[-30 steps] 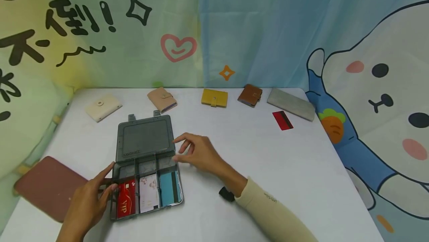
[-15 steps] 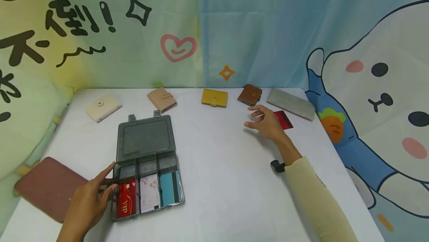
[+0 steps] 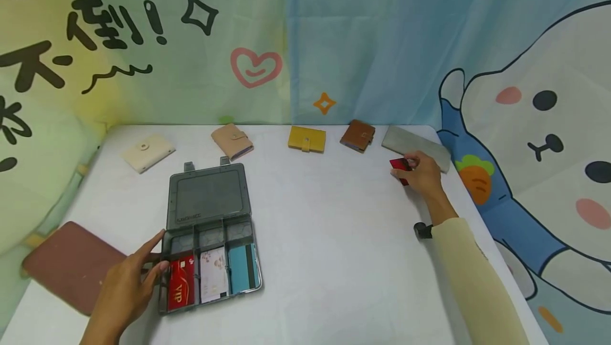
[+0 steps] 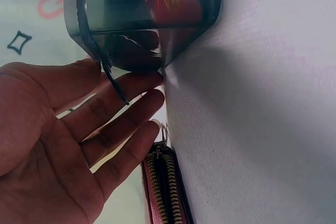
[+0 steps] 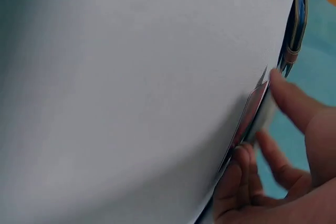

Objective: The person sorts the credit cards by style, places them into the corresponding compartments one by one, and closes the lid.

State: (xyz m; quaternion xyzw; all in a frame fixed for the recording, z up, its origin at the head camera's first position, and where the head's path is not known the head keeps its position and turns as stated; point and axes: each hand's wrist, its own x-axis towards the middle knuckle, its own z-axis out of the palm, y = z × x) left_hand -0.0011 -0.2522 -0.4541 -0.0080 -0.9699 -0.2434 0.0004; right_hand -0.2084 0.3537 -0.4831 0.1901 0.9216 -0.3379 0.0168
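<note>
On the left of the white table lies an opened grey translucent card case [image 3: 207,196], divided into compartments. In its front row are a red VIP card [image 3: 181,281], a pale patterned card [image 3: 213,275] and a teal card [image 3: 242,268] with a dark stripe. My left hand [image 3: 125,281] rests against the case's left side, thumb [image 4: 73,80] at the upper edge and the loosely extended fingers lower down. At the far right, my right hand [image 3: 425,174] pinches a red card [image 3: 400,164] with a dark stripe. The red card [image 5: 247,116] stands tilted at the fingers in the right wrist view.
Along the back edge lie a cream wallet [image 3: 148,153], a beige wallet [image 3: 232,141], a yellow wallet [image 3: 306,139], a brown wallet [image 3: 358,135] and a long grey wallet [image 3: 415,146]. A maroon zipped pouch [image 3: 71,265] lies left of my left hand. A printed curtain [image 3: 372,58] hangs behind.
My right hand has moved from beside the case across to the right and taken hold of the red card, whose edge now tilts. The left hand and case have stayed put.
</note>
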